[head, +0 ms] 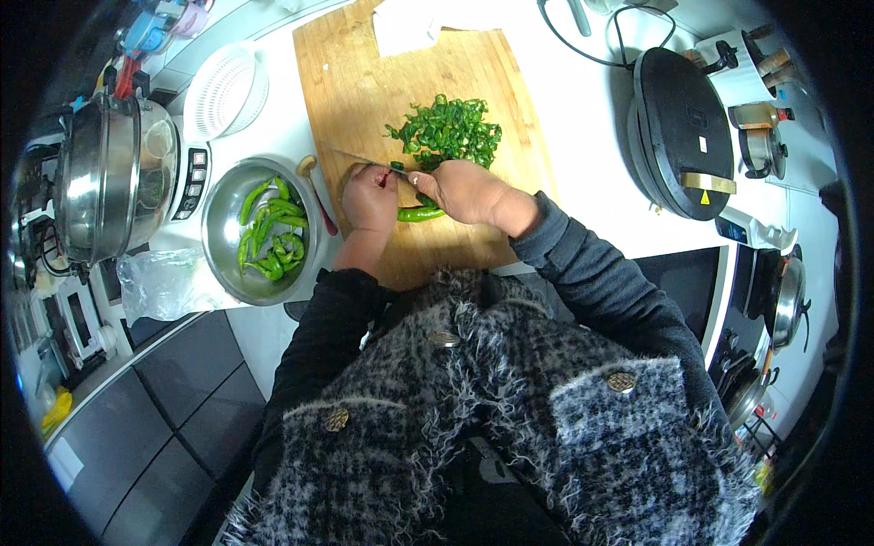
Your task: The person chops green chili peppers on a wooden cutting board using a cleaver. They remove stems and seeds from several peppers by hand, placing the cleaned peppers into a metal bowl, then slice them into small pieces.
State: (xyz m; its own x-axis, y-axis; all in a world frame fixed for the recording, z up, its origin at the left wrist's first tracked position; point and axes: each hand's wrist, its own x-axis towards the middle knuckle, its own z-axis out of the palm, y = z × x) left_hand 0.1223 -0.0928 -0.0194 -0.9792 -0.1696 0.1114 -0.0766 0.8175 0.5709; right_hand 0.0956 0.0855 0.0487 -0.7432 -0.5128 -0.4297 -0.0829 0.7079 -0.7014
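Note:
My right hand (464, 193) grips a kitchen knife (362, 158) whose thin blade points to the left across the wooden cutting board (355, 89). Curled close against the blade is my left hand (372, 198); whether its fingers pinch anything is hidden. A small dark green pepper piece (397, 166) shows at the blade, by my left fingers. One long green chili pepper (420, 214) lies on the board between my hands, its left end meeting my left hand's outline. Just beyond my right hand spreads a pile of chopped green peppers (454, 130).
Left of the board, a steel bowl (222, 232) holds several whole green peppers, with a wooden-headed spoon (317, 194) beside it. A white plastic colander (225, 92), a steel steamer pot (102, 177) and a plastic bag (160, 283) stand further left. A black electric griddle (683, 130) sits on the right.

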